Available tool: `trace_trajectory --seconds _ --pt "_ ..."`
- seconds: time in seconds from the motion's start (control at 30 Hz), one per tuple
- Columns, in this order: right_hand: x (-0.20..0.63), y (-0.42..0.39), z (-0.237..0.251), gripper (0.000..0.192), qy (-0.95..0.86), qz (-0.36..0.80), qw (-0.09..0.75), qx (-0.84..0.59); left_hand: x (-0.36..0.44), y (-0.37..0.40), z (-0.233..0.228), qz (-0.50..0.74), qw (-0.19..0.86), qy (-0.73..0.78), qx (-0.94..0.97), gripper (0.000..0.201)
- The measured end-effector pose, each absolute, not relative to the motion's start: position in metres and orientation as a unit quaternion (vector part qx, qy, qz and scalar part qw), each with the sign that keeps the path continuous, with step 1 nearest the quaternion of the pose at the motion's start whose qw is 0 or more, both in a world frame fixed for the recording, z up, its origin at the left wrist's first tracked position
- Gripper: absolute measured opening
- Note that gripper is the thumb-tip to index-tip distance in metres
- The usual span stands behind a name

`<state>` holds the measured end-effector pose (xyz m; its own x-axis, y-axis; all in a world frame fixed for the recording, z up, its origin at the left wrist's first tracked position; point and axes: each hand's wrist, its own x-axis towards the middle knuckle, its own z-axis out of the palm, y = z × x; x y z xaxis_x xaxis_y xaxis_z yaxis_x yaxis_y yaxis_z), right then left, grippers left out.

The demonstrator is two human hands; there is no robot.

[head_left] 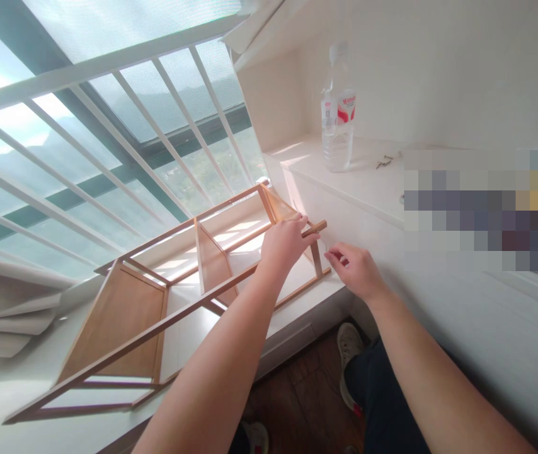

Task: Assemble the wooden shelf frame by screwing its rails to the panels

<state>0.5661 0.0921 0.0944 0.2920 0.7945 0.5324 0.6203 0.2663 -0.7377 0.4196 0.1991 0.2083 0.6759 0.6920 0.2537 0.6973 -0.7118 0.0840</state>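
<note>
A wooden shelf frame [148, 326] with several brown panels lies on its side along the white window ledge. My left hand [284, 243] is closed around the near rail close to its right end. Just right of that end, my right hand [354, 270] is pinched shut with the fingertips together. A thin, pale sliver shows by its fingertips, too faint to name. The rail's tip [319, 227] sticks out past my left fingers, a small gap from my right hand.
A clear plastic water bottle [338, 116] stands on the white counter, with several small screws [384, 162] beside it. A white railing [139, 53] runs before the window. A grey curtain [9, 309] hangs at left. Right of the screws, an area is blurred out. My shoes [350, 345] are on dark flooring.
</note>
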Motion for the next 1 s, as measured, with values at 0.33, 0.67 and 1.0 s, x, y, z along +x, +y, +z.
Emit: trace_trajectory --seconds 0.33,0.67,1.0 --pt "0.576 0.09 0.092 0.023 -0.532 0.0 0.548 -0.646 0.418 0.199 0.209 -0.138 0.017 -0.369 -0.919 0.04" --pt "0.57 0.089 0.094 0.025 -0.467 -0.01 0.623 -0.627 0.419 0.198 0.211 -0.135 0.007 -0.376 -0.917 0.039" --pt "0.572 0.093 0.086 0.015 -0.395 0.059 0.696 -0.596 0.419 0.198 0.21 -0.133 0.021 -0.37 -0.919 0.038"
